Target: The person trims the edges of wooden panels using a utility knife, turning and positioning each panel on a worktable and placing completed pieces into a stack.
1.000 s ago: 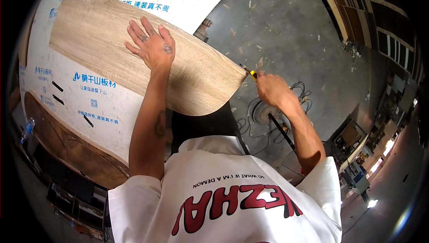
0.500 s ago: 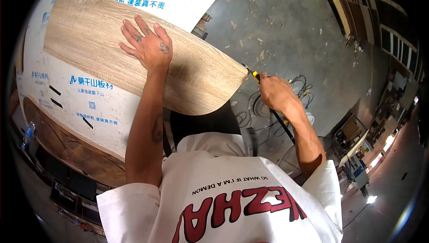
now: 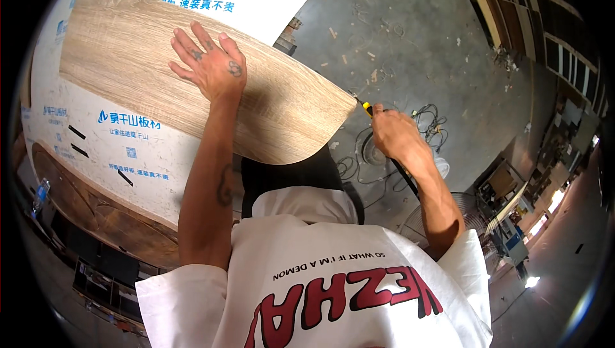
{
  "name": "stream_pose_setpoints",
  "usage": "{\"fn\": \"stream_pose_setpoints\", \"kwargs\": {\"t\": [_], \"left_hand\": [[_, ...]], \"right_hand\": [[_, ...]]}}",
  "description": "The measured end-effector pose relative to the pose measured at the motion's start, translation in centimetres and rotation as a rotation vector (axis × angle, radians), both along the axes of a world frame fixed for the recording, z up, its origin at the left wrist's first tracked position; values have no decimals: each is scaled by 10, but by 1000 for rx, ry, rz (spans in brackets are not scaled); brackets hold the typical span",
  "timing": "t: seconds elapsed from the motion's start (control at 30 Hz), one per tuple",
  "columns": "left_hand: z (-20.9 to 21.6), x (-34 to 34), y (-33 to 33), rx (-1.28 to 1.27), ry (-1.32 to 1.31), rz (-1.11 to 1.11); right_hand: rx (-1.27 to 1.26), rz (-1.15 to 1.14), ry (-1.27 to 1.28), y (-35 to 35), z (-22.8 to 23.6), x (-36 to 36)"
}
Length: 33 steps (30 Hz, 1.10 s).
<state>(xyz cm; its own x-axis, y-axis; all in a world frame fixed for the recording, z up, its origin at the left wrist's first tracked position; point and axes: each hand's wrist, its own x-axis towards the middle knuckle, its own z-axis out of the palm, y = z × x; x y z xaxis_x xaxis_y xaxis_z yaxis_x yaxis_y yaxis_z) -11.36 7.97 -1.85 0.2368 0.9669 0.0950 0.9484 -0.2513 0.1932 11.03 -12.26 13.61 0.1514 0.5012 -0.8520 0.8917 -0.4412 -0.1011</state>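
Observation:
A light wood-grain board (image 3: 291, 108) lies on a white printed panel, its rounded right end sticking out past the panel. My left hand (image 3: 221, 72) rests flat on its upper face, fingers spread and holding nothing. Closed around a yellow-and-black utility knife (image 3: 367, 108), my right hand (image 3: 398, 131) is just beyond the board's right corner. The knife's thin dark tip meets that corner edge; most of the handle is hidden inside my fist.
Under the board the white panel (image 3: 106, 140) carries blue print and three small black strips. A brown wooden piece (image 3: 102, 204) sits at its near left side. Coiled cables (image 3: 434, 124) and scattered scraps lie on the grey floor (image 3: 410, 47). A wire fan guard (image 3: 410, 223) stands by my right forearm.
The knife tip stays at the board's right corner, with only a very slight shift of my right hand. My left hand keeps its place on the board.

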Motion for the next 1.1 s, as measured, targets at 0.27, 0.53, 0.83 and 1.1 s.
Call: {"fn": "stream_pose_setpoints", "kwargs": {"t": [0.27,0.53,0.83,1.1], "left_hand": [[2,1,1,-22,-7,21],[1,3,0,-20,28,31],[5,5,-2,-14,28,18],[16,-8,-4,30,-47,-40]], "right_hand": [[1,-12,-5,3,3,0],[36,-89,-80,-44,-45,2],[481,-1105,389,-66,-92,-19],[742,-1322,357,-88,-123,-43]]}}
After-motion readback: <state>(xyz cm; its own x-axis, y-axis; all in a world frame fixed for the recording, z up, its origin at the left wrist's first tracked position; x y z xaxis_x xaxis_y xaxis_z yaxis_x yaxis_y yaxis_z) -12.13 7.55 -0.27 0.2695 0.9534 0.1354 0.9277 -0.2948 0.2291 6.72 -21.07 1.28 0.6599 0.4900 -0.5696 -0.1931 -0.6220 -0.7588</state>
